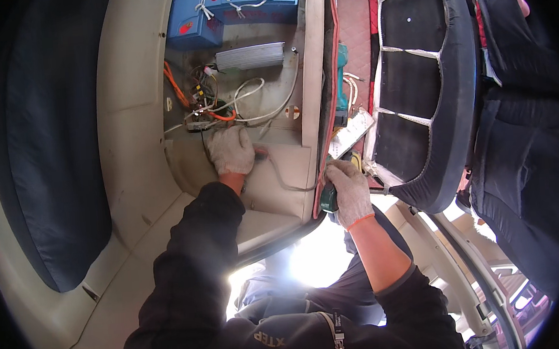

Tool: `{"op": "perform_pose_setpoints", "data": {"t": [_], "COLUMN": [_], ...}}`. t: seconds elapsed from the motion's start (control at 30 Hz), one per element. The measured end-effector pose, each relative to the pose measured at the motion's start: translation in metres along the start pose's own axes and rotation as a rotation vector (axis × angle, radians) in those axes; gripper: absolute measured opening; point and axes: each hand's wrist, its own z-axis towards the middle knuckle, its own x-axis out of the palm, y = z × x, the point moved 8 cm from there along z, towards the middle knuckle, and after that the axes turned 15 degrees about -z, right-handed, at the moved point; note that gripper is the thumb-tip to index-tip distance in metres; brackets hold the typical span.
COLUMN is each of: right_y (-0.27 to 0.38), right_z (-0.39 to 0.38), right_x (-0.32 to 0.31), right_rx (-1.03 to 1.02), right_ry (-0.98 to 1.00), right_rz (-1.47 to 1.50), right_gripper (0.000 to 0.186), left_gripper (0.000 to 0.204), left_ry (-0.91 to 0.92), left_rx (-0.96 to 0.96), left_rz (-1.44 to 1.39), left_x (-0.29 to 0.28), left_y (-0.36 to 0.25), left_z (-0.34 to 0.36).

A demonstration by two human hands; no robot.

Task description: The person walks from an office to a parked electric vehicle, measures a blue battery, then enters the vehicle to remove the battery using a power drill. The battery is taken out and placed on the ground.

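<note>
My left hand (231,150), in a pale work glove, is bent down inside the beige compartment (285,167), fingers curled and mostly hidden. What they hold, if anything, does not show. Just beyond it lies a tangle of wires and connectors (202,112), with a thin dark wire running down beside the glove. A dark connector with a reddish part (260,154) touches the glove's right side, and a grey cable (281,177) trails from it. My right hand (351,192), also gloved, grips a dark green object (328,198) at the compartment's right edge; its kind is unclear.
Blue batteries (236,12) stand at the far end, before a finned silver metal box (250,56). Right of the beige divider (314,62) lie a teal tool (342,73), a white labelled piece (352,134) and an upturned black seat cushion (415,80). Another person's dark clothing (518,151) is farther right.
</note>
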Motion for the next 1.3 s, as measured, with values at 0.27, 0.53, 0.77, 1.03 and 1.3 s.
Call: {"op": "perform_pose_setpoints", "data": {"t": [0.27, 0.53, 0.77, 1.03, 1.3], "right_y": [-0.003, -0.001, -0.001, -0.011, -0.017], "right_z": [0.002, -0.001, 0.001, 0.006, 0.006], "right_x": [0.003, 0.005, 0.003, 0.001, -0.001], "right_rx": [-0.022, -0.013, -0.051, -0.070, -0.066], "right_ry": [0.023, 0.000, -0.019, -0.004, -0.051], "right_rz": [-0.001, -0.004, -0.054, -0.124, -0.162], "right_gripper": [0.024, 0.026, 0.030, 0.033, 0.036], "left_gripper": [0.032, 0.031, 0.031, 0.032, 0.030], "left_ry": [0.021, -0.018, 0.045, 0.029, 0.045], "left_rx": [0.006, 0.029, -0.021, 0.035, 0.015], "left_rz": [0.004, -0.009, -0.010, 0.047, 0.028], "left_x": [0.005, -0.001, 0.007, 0.003, 0.000], "left_y": [0.006, 0.001, 0.009, 0.004, 0.000], "left_z": [-0.001, -0.002, -0.001, 0.000, 0.002]}}
